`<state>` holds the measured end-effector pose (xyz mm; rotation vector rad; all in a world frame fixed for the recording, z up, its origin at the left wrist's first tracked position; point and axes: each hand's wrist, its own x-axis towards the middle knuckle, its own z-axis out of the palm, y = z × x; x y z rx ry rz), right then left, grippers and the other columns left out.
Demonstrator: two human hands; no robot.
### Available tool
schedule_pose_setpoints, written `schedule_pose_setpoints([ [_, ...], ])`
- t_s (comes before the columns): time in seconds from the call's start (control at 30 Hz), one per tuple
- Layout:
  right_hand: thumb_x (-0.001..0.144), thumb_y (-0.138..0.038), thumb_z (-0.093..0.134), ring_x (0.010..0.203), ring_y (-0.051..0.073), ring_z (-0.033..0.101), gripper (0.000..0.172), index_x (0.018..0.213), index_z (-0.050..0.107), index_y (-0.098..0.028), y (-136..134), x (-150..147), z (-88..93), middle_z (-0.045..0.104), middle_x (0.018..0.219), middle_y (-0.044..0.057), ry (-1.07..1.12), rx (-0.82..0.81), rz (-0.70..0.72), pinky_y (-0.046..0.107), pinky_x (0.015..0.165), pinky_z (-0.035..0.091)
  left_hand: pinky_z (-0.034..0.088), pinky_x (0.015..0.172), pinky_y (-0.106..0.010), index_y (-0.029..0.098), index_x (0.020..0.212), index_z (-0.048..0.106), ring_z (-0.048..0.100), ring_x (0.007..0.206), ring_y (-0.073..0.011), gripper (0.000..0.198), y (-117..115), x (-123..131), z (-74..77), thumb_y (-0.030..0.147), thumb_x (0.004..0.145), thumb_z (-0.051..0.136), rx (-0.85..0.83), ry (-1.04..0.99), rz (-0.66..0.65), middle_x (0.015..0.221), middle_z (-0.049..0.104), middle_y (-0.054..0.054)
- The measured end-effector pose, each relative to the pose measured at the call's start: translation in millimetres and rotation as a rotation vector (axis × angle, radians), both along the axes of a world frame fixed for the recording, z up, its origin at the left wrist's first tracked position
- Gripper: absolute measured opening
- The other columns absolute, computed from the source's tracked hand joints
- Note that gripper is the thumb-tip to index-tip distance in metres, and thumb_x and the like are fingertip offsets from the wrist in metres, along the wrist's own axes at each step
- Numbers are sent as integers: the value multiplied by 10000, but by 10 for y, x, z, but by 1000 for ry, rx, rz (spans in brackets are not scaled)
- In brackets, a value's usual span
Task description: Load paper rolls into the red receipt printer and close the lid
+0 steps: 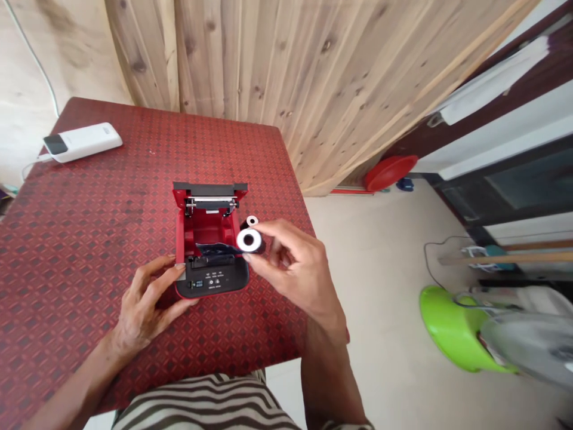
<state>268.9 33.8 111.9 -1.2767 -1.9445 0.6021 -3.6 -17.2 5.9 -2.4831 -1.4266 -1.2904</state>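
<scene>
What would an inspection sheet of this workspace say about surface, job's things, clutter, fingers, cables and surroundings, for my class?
Surface: red patterned table.
Job's things: red-and-black device, lid raised; white-ended roll beside its opening; dark strip across the opening; second roll behind.
Clutter: white electronic pack, far left corner.
Fingers: left hand holds the device's front left corner; right hand pinches the nearer roll.
Cables: white cable down the wall; cord at the pack.
Surroundings: wooden panelling, pale floor, red round item, green item.
</scene>
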Motion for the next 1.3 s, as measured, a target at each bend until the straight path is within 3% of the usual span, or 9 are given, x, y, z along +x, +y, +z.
schedule_pose_setpoints([
  [0.17,851,-261,800,837,162,677,266,1106,723,-256,-182,244,-592,755,1001,2,350,-168,-258,307,753,535,633,920,-346,216,1417,560,699,1126,-237,654,15,-5,-39,403,850,827,25,-9,-7,1287,664,-133],
  [0.33,867,-274,754,864,190,701,230,1092,719,-237,-255,126,-1030,768,1012,27,364,-326,-255,333,795,543,624,939,-382,220,1430,550,694,1120,-250,687,36,0,-21,382,831,845,28,-3,-13,1283,662,-130],
  [0.47,897,-284,722,933,215,709,218,1108,725,-228,-263,121,-1078,777,1041,50,231,-326,-165,373,864,550,614,952,-390,199,1424,556,687,1137,-262,699,44,4,-15,348,813,862,34,-6,-19,1283,657,-140],
  [0.63,869,-216,712,921,199,733,430,1299,691,-233,-144,423,-911,780,1068,49,208,-431,-56,367,841,582,610,937,-387,163,1429,554,678,1138,-269,710,52,6,-15,313,809,865,39,-5,-37,1282,649,-166],
  [0.73,927,-259,665,969,199,747,296,1213,735,-243,125,577,-862,791,1104,55,245,-370,-130,385,909,585,614,923,-386,171,1447,541,676,1129,-267,730,59,8,-11,314,809,865,46,-2,-39,1279,645,-163],
  [0.87,865,-263,750,1079,216,733,460,1322,688,-260,586,504,-1046,746,1320,81,272,-345,-88,417,997,561,616,910,-386,152,1435,547,670,1128,-273,706,53,7,-1,298,817,856,43,-1,-47,1265,639,-176],
  [0.97,845,-263,778,1040,222,725,390,1232,730,-244,755,397,-1164,773,1218,68,216,-361,-13,418,976,557,618,912,-379,149,1438,536,665,1130,-264,687,39,15,9,284,836,838,20,-3,-52,1267,631,-180],
  [1.07,865,-278,785,1075,240,711,280,1140,752,-234,665,419,-954,776,1147,62,182,-310,-48,438,999,538,623,902,-359,159,1437,535,661,1138,-251,652,26,30,9,295,863,813,10,-5,-42,1274,624,-175],
  [1.3,983,-233,713,1119,218,690,403,1374,619,-265,246,249,252,752,1228,54,-26,-92,313,397,998,548,630,914,-347,143,1389,558,662,1127,-240,579,-5,30,-20,348,894,779,-23,-13,-44,1271,615,-176],
])
